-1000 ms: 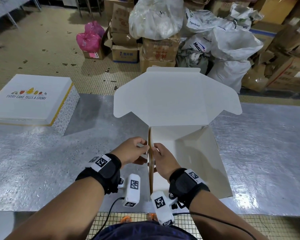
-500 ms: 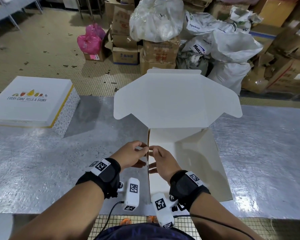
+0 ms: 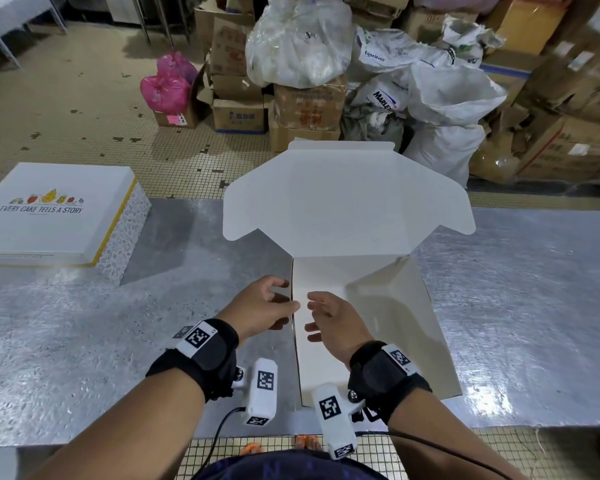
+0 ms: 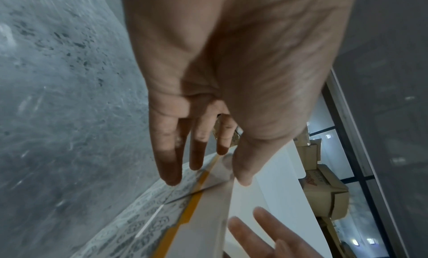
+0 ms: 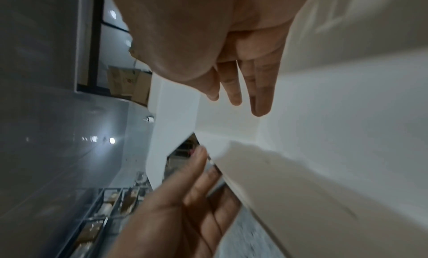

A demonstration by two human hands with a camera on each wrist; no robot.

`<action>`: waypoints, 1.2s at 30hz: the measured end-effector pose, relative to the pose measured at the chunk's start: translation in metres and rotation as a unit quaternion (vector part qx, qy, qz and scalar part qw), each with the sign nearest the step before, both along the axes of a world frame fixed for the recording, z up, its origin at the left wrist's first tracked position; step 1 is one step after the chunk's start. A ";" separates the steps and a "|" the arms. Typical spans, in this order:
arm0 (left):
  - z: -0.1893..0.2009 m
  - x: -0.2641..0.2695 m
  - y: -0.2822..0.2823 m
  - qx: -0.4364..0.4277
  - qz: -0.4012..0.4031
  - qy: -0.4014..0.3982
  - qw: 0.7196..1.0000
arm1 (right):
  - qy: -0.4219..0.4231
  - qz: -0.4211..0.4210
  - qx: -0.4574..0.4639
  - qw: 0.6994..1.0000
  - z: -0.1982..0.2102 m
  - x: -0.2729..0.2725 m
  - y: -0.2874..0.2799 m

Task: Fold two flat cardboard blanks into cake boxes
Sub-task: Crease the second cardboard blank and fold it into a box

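A half-folded white cake box (image 3: 378, 306) sits mid-table, its lid (image 3: 347, 209) standing up at the back. Its left side wall (image 3: 294, 358) stands upright and shows edge-on; the patterned, yellow-edged outer face (image 4: 162, 216) appears in the left wrist view. My left hand (image 3: 281, 296) hovers just outside this wall with straight fingers (image 4: 169, 166), the thumb close to its top edge. My right hand (image 3: 314, 313) is inside the box, fingers (image 5: 259, 101) straight and holding nothing. The right side panel (image 3: 406, 323) leans outward. A finished, closed cake box (image 3: 56, 216) rests at the left.
The metal table (image 3: 84, 358) has bare surface on both sides of the box, and its near edge is at my waist. Beyond the far edge, cartons and white sacks (image 3: 309, 98) and a pink bag (image 3: 168, 84) are piled on the tiled floor.
Both hands pinched the top edge of the left wall a second ago. They have let go and spread their fingers, and the wall stands by itself.
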State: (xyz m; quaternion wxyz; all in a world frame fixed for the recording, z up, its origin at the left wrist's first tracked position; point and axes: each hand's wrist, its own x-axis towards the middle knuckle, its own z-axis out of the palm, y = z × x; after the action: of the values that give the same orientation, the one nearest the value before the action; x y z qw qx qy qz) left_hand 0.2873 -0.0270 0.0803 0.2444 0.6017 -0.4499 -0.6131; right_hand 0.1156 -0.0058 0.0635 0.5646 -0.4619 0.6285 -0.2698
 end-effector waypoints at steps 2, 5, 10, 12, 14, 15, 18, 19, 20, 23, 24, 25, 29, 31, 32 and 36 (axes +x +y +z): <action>-0.001 0.001 -0.001 -0.009 -0.008 -0.008 1.000 | 0.000 -0.026 -0.009 1.000 0.007 -0.006 -0.001; -0.002 0.004 -0.005 -0.025 -0.008 -0.014 1.000 | 0.009 -0.065 -0.040 0.997 0.021 -0.020 0.000; 0.002 0.006 -0.015 -0.058 -0.014 -0.068 0.996 | 0.000 -0.147 -0.090 0.985 0.041 -0.051 0.006; 0.009 0.004 -0.018 -0.089 -0.009 -0.096 0.991 | 0.008 -0.176 -0.117 0.977 0.045 -0.063 0.008; 0.019 -0.001 -0.021 -0.120 0.006 -0.109 0.987 | 0.010 -0.194 -0.140 0.971 0.048 -0.076 0.008; 0.025 -0.005 -0.023 -0.136 0.013 -0.110 0.985 | 0.008 -0.202 -0.151 0.968 0.049 -0.084 0.007; 0.043 -0.022 -0.034 -0.189 0.018 -0.117 0.975 | 0.007 -0.227 -0.178 0.958 0.052 -0.109 -0.005; 0.049 -0.031 -0.037 -0.203 0.019 -0.118 0.972 | 0.007 -0.231 -0.188 0.954 0.053 -0.119 -0.012; 0.053 -0.040 -0.041 -0.212 0.022 -0.117 0.970 | 0.008 -0.234 -0.200 0.951 0.054 -0.128 -0.019; 0.062 -0.071 -0.050 -0.230 0.041 -0.118 0.965 | 0.021 -0.231 -0.225 0.946 0.059 -0.157 -0.040; 0.062 -0.082 -0.052 -0.230 0.050 -0.120 0.964 | 0.028 -0.227 -0.230 0.946 0.060 -0.167 -0.045; 0.061 -0.094 -0.054 -0.228 0.058 -0.124 0.964 | 0.039 -0.223 -0.236 0.945 0.059 -0.179 -0.050; 0.050 -0.149 -0.057 -0.219 0.047 -0.166 0.960 | 0.109 -0.217 -0.269 0.932 0.058 -0.231 -0.069; 0.042 -0.178 -0.057 -0.212 0.020 -0.185 0.959 | 0.121 -0.219 -0.274 0.929 0.057 -0.254 -0.082; 0.038 -0.191 -0.057 -0.206 0.012 -0.189 0.960 | 0.120 -0.213 -0.269 0.932 0.056 -0.262 -0.089; 0.026 -0.231 -0.056 -0.158 -0.015 -0.223 0.962 | 0.090 -0.161 -0.216 0.959 0.051 -0.278 -0.117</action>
State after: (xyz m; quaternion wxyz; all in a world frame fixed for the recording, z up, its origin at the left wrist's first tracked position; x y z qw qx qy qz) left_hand 0.0567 -0.0828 0.1062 0.2207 0.6702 -0.5930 -0.3879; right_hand -0.1621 -0.1230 0.1146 0.3419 -0.4875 0.6696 -0.4440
